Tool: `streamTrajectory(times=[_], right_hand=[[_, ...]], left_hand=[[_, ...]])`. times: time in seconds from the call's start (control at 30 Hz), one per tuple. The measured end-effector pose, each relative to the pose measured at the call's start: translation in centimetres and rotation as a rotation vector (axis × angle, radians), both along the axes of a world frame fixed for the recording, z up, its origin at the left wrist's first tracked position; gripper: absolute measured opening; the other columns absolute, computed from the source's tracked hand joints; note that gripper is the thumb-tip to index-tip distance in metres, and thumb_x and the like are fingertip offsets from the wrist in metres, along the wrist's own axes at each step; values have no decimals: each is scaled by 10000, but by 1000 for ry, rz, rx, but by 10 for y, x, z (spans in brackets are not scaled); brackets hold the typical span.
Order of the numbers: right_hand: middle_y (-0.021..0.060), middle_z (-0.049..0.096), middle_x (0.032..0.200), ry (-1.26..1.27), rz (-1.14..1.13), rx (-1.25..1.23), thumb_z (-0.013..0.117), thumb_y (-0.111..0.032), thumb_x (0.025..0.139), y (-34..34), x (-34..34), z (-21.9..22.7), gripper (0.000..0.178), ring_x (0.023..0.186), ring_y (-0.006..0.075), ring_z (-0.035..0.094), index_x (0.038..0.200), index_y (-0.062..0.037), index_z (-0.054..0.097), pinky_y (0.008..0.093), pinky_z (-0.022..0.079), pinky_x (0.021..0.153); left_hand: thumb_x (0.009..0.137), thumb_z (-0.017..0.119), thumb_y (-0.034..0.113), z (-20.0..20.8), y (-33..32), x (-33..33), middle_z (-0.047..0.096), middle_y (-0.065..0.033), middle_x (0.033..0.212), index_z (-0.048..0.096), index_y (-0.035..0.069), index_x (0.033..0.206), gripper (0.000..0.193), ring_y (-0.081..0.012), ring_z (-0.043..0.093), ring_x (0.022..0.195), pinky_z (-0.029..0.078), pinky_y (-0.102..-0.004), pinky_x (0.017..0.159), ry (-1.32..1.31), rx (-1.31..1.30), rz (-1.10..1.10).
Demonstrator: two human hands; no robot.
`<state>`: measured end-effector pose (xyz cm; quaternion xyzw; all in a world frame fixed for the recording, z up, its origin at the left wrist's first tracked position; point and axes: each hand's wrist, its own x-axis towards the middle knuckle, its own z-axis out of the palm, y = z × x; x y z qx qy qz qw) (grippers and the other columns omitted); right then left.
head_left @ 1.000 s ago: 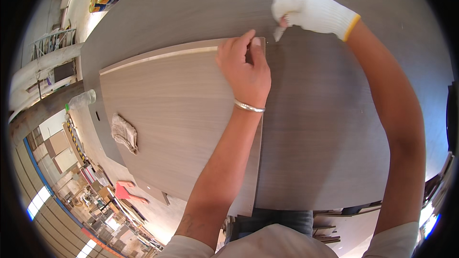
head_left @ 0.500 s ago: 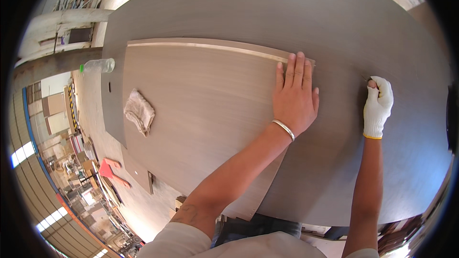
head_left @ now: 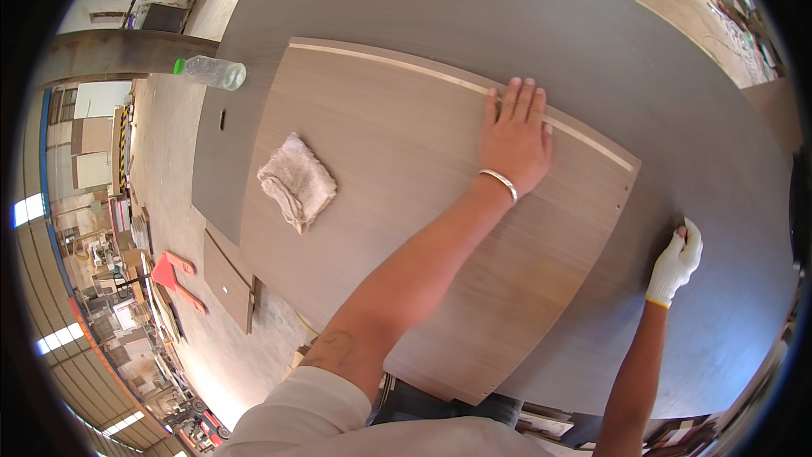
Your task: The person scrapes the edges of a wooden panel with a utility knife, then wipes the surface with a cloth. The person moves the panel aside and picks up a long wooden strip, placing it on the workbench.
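Observation:
My bare left hand (head_left: 518, 140), wearing a silver bracelet, lies flat with fingers stretched across the far edge of a brown wood-grain panel (head_left: 397, 161). A pale strip (head_left: 406, 70) runs along that edge under the fingers. To the panel's right, my right hand (head_left: 677, 264) in a white knit glove with bare fingertips is closed in a pinch above the grey tabletop (head_left: 719, 313). Whatever sits between those fingertips is too small to make out. Small holes show near the panel's right edge. A crumpled beige cloth (head_left: 298, 184) rests on the panel's left part.
A clear plastic bottle with a green cap (head_left: 211, 73) lies at the table's left edge, beside a small dark slot (head_left: 222, 119). On the floor to the left are a red and orange forked object (head_left: 176, 278) and a leaning brown board (head_left: 228, 282). Shelving and stacked materials stand beyond.
The view has shifted, so panel, cloth and bottle appear farther right. My left hand now rests farther from the panel's right corner. My right hand has come nearer to me, still pinched.

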<state>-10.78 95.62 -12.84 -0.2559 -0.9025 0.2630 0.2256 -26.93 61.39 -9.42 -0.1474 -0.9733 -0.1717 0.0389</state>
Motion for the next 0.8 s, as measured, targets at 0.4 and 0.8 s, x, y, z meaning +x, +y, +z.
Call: streamTrajectory(times=[0.4, 0.8], right_hand=[[62, 710, 1069, -71, -339, -163, 568, -87, 1007, -69, 25, 8, 266, 982, 158, 640, 1229, -29, 701, 314, 501, 924], [80, 717, 1086, -171, -448, -277, 537, -54, 937, -129, 82, 16, 296, 973, 177, 623, 1184, -4, 692, 321, 498, 926]], left_hand=[[1075, 457, 289, 5, -201, -77, 411, -154, 1662, 500, 70, 1545, 521, -308, 317, 1574, 210, -549, 1287, 40, -128, 170], [1041, 510, 227, 19, -257, -103, 504, -61, 1560, 549, 139, 1445, 415, -330, 364, 1526, 241, -623, 1244, -17, -91, 130]])
